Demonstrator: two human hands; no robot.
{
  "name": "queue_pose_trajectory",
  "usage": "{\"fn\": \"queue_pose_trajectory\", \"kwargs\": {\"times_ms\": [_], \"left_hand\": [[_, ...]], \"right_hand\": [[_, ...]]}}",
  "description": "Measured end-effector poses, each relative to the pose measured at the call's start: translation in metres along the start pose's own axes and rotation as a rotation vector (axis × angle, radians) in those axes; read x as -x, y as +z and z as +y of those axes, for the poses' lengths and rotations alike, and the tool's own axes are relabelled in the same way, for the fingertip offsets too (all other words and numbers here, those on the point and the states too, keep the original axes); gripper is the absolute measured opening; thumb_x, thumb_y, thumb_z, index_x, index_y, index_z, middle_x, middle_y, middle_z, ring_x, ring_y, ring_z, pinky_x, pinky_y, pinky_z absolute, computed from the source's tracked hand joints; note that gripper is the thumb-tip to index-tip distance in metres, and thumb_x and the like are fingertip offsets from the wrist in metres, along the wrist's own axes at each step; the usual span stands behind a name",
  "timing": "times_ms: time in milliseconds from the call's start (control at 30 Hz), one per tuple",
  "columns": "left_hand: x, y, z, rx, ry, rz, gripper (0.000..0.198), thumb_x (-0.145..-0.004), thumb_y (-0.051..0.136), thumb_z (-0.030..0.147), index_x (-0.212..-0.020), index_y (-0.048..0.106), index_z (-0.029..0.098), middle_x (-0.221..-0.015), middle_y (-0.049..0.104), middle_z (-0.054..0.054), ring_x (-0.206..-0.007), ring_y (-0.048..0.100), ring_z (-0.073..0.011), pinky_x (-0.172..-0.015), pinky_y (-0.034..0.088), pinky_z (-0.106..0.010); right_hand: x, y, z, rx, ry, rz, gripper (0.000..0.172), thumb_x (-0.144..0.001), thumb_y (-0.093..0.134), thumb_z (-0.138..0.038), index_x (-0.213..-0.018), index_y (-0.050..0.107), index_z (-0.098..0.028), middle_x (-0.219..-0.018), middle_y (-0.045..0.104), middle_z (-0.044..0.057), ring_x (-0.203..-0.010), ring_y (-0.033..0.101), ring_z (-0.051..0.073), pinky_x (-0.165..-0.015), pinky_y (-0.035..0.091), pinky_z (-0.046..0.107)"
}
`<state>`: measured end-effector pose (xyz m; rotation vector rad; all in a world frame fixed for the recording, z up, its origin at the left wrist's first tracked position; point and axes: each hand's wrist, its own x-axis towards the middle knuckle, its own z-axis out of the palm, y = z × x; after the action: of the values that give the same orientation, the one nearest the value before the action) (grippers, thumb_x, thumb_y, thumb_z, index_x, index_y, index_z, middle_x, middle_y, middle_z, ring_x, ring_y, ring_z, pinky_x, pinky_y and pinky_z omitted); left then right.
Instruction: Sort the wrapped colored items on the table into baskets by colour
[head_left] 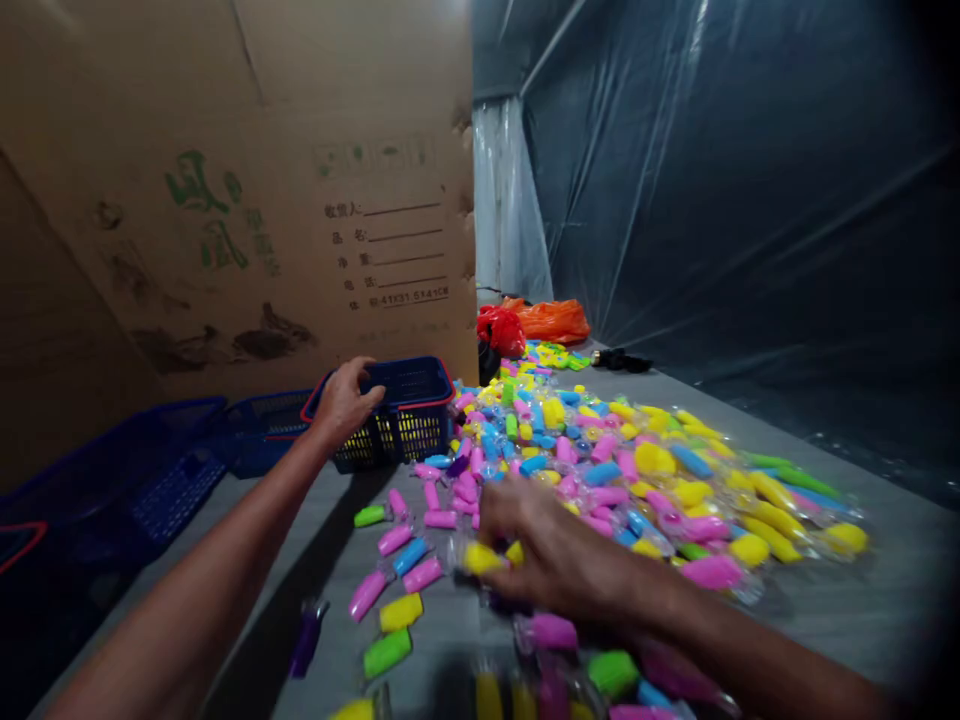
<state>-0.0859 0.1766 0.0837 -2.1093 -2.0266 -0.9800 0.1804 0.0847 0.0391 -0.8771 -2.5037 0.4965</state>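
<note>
My left hand curls over the rim of a dark blue plastic basket, whose mesh walls show yellow pieces inside. My right hand is reaching low over a wide spread of small plastic-wrapped capsule-shaped pieces in pink, yellow, blue and green. Its fingers are slightly blurred and lie among the pieces, right beside a yellow piece. I cannot tell whether that piece is held. Several loose pieces lie nearer me, between my arms.
Further blue baskets stand to the left against a large printed cardboard sheet. Red and orange plastic bags lie beyond the pile on the grey table. A black item sits nearby, and plastic sheeting hangs at the right.
</note>
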Motion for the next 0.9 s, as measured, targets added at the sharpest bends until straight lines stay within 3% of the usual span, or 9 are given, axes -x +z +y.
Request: {"fn": "queue_pose_trajectory", "kwargs": {"times_ms": [100, 233, 367, 500, 633, 733, 767, 833, 900], "left_hand": [[0.057, -0.019, 0.002, 0.141, 0.032, -0.063, 0.028, -0.074, 0.051, 0.030, -0.098, 0.058, 0.017, -0.090, 0.060, -0.004, -0.082, 0.056, -0.0166, -0.073, 0.043, -0.027], [0.138, -0.036, 0.000, 0.195, -0.023, -0.434, 0.016, -0.072, 0.054, 0.025, -0.084, 0.061, 0.018, -0.083, 0.060, -0.002, -0.073, 0.053, -0.0146, -0.065, 0.041, -0.026], [0.183, -0.039, 0.008, 0.169, -0.041, -0.618, 0.014, -0.073, 0.052, 0.019, -0.085, 0.060, 0.019, -0.085, 0.057, -0.001, -0.076, 0.052, -0.0139, -0.067, 0.040, -0.025], [0.185, -0.024, 0.026, 0.041, 0.069, -0.710, 0.021, -0.077, 0.050, 0.019, -0.095, 0.059, 0.021, -0.098, 0.058, -0.003, -0.090, 0.053, -0.0168, -0.077, 0.041, -0.026], [0.175, -0.001, 0.036, -0.171, 0.110, -0.737, 0.020, -0.079, 0.048, 0.023, -0.094, 0.061, 0.019, -0.098, 0.060, -0.007, -0.096, 0.053, -0.0217, -0.080, 0.041, -0.031], [0.171, 0.010, 0.036, -0.210, 0.065, -0.733, 0.021, -0.080, 0.046, 0.027, -0.091, 0.062, 0.019, -0.098, 0.061, -0.009, -0.094, 0.055, -0.0229, -0.077, 0.042, -0.032], [0.171, 0.012, 0.035, -0.205, 0.054, -0.736, 0.022, -0.080, 0.045, 0.027, -0.091, 0.062, 0.019, -0.099, 0.062, -0.009, -0.094, 0.056, -0.0231, -0.076, 0.042, -0.032], [0.171, 0.014, 0.033, -0.189, 0.048, -0.743, 0.023, -0.080, 0.045, 0.027, -0.091, 0.063, 0.019, -0.099, 0.062, -0.008, -0.093, 0.056, -0.0231, -0.076, 0.041, -0.032], [0.171, 0.015, 0.032, -0.176, 0.039, -0.750, 0.021, -0.078, 0.046, 0.025, -0.089, 0.064, 0.019, -0.096, 0.062, -0.008, -0.092, 0.057, -0.0225, -0.076, 0.040, -0.031]], "right_hand": [[-0.038, -0.030, 0.004, -0.012, -0.145, 0.285, 0.010, -0.079, 0.061, -0.025, -0.075, 0.060, -0.016, -0.081, 0.057, 0.005, -0.078, 0.051, 0.018, -0.073, 0.040, 0.031], [-0.110, -0.043, 0.021, 0.144, -0.008, 0.504, 0.015, -0.077, 0.063, -0.030, -0.080, 0.067, -0.016, -0.085, 0.058, 0.007, -0.086, 0.051, 0.024, -0.076, 0.039, 0.037], [-0.161, -0.023, 0.037, 0.204, 0.231, 0.435, 0.017, -0.075, 0.063, -0.031, -0.081, 0.069, -0.016, -0.087, 0.061, 0.010, -0.096, 0.049, 0.031, -0.080, 0.038, 0.045], [-0.179, -0.006, 0.048, 0.226, 0.366, 0.281, 0.015, -0.076, 0.063, -0.029, -0.077, 0.069, -0.016, -0.086, 0.063, 0.010, -0.102, 0.048, 0.033, -0.083, 0.038, 0.047], [-0.171, -0.010, 0.050, 0.259, 0.379, 0.262, 0.020, -0.082, 0.059, -0.031, -0.089, 0.069, -0.015, -0.099, 0.061, 0.011, -0.105, 0.047, 0.031, -0.086, 0.038, 0.045], [-0.138, -0.015, 0.036, 0.253, 0.149, 0.251, 0.027, -0.083, 0.060, -0.031, -0.106, 0.064, -0.016, -0.108, 0.057, 0.011, -0.103, 0.048, 0.025, -0.087, 0.038, 0.040], [-0.121, -0.014, 0.027, 0.230, 0.009, 0.205, 0.025, -0.083, 0.061, -0.026, -0.105, 0.064, -0.015, -0.104, 0.058, 0.010, -0.097, 0.050, 0.022, -0.085, 0.039, 0.036], [-0.078, -0.009, 0.006, 0.164, -0.257, -0.006, 0.010, -0.081, 0.060, -0.013, -0.089, 0.066, -0.012, -0.090, 0.059, 0.007, -0.085, 0.052, 0.017, -0.078, 0.041, 0.030], [-0.034, 0.000, -0.014, 0.167, -0.399, -0.204, 0.009, -0.080, 0.058, -0.007, -0.079, 0.065, -0.013, -0.083, 0.058, 0.005, -0.081, 0.050, 0.016, -0.075, 0.040, 0.028]]}}
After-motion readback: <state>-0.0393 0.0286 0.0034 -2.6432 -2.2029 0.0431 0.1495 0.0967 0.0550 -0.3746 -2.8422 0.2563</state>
